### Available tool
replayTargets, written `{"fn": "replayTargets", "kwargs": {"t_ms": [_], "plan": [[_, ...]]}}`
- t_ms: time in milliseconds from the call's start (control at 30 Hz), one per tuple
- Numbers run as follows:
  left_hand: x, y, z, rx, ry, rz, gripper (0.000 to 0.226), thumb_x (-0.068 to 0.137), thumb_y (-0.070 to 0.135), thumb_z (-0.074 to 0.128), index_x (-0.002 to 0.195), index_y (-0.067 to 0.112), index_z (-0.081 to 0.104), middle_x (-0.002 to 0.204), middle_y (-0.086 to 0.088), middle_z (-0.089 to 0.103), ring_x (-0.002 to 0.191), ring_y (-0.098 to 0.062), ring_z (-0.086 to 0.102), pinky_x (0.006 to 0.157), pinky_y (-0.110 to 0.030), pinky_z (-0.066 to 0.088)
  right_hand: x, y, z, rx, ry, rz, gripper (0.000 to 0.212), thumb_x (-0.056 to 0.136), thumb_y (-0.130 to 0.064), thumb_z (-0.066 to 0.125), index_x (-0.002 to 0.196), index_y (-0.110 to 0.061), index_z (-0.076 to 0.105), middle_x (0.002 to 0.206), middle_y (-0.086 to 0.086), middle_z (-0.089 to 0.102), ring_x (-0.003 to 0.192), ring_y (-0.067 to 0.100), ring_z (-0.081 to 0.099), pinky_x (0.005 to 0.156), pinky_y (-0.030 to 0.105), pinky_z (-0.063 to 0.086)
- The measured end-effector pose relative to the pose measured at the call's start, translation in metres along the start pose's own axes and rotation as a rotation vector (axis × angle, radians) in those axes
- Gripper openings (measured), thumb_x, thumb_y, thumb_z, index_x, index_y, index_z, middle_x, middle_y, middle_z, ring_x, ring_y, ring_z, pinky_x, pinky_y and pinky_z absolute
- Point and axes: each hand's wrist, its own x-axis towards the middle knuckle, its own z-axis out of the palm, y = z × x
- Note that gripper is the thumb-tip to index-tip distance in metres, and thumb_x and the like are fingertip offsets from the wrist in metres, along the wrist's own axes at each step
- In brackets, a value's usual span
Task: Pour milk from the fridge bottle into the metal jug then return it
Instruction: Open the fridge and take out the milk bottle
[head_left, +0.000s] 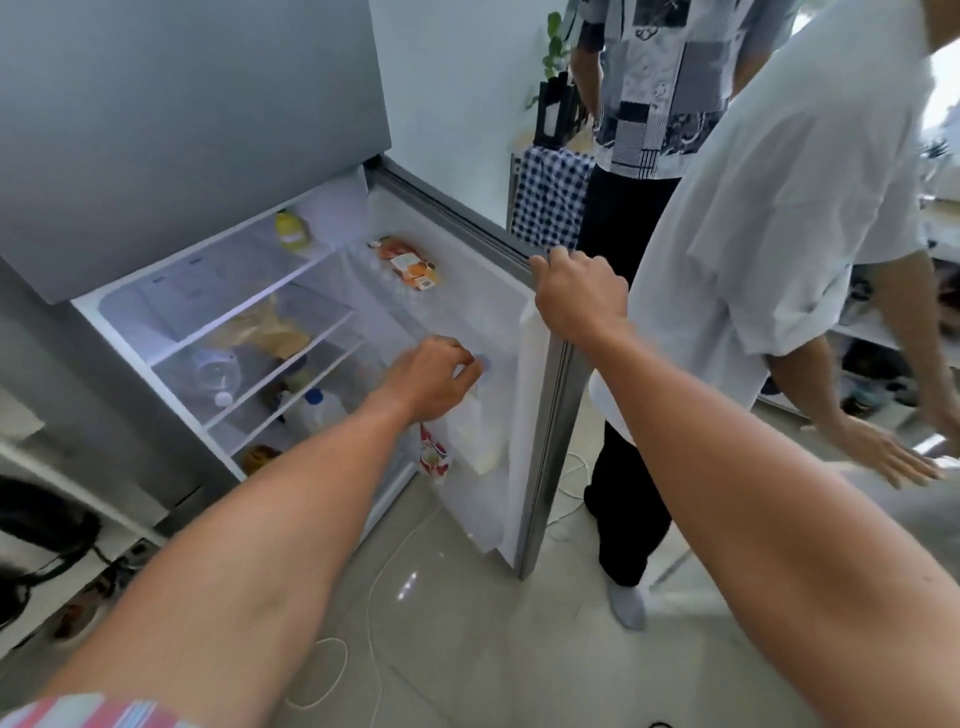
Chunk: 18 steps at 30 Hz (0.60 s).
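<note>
The fridge stands open, its door (540, 415) swung out to the right. A translucent milk bottle (475, 436) with a blue cap stands in the lower door shelf. My left hand (431, 376) is closed around the bottle's neck just under the cap. My right hand (579, 291) grips the top edge of the open door. The metal jug is not in view.
A red-and-white carton (434, 457) sits beside the bottle in the door. A second blue-capped jug (317, 410) and other food lie on the inner shelves. Two people (779, 234) stand close behind the door on the right. White cables (374, 597) trail across the tiled floor.
</note>
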Motion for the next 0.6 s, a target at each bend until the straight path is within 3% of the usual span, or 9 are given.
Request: {"fn": "replayTargets", "kwargs": {"t_ms": [133,233,300,400,500,600], "plan": [[0.011,-0.006,0.013,-0.023,0.035,0.093,0.047,0.107,0.047,0.043,0.106,0.014,0.076,0.11,-0.004,0.073,0.109,-0.027,0.061,0.086,-0.041,0.052,0.006,0.011,0.005,-0.023,0.061,0.004,0.051,0.111,-0.046,0.027,0.118,-0.01,0.062,0.115,0.015,0.068,0.108,0.039,0.059,0.073,0.042,0.037],[0.006,-0.012,0.025,-0.162,0.12,0.068,0.037,0.105,0.041,0.049,0.116,0.014,0.072,0.127,-0.004,0.067,0.121,-0.026,0.059,0.097,-0.04,0.05,0.007,0.013,0.008,-0.035,0.099,0.002,0.053,0.111,-0.049,0.027,0.114,-0.01,0.063,0.111,0.014,0.069,0.105,0.038,0.059,0.072,0.04,0.036],[-0.002,-0.016,0.037,-0.272,0.248,-0.059,0.032,0.104,0.037,0.053,0.121,0.013,0.067,0.132,-0.005,0.059,0.121,-0.023,0.056,0.097,-0.038,0.048,0.007,0.013,0.009,-0.035,0.133,0.004,0.052,0.11,-0.049,0.029,0.109,-0.009,0.064,0.107,0.013,0.069,0.102,0.037,0.06,0.07,0.038,0.036],[-0.016,-0.014,0.051,-0.45,0.342,-0.337,0.02,0.104,0.035,0.054,0.106,0.015,0.059,0.112,0.0,0.054,0.097,-0.019,0.056,0.08,-0.032,0.043,0.006,0.01,0.013,-0.056,0.183,0.005,0.052,0.11,-0.048,0.032,0.106,-0.008,0.065,0.102,0.013,0.07,0.098,0.037,0.06,0.068,0.037,0.034],[-0.017,-0.009,0.07,-0.613,0.217,-0.514,0.03,0.106,0.029,0.047,0.081,0.014,0.052,0.09,-0.001,0.055,0.085,-0.021,0.054,0.066,-0.028,0.032,0.005,0.008,0.017,-0.074,0.219,0.006,0.051,0.109,-0.047,0.033,0.103,-0.008,0.065,0.097,0.012,0.069,0.09,0.034,0.059,0.066,0.035,0.032],[-0.012,-0.005,0.086,-0.703,-0.003,-0.664,0.043,0.109,0.035,0.037,0.08,0.01,0.056,0.082,-0.002,0.058,0.089,-0.028,0.059,0.076,-0.034,0.044,0.006,0.008,0.021,-0.092,0.244,0.014,0.051,0.109,-0.048,0.033,0.101,-0.009,0.065,0.093,0.01,0.067,0.08,0.025,0.046,0.066,0.035,0.031]]}}
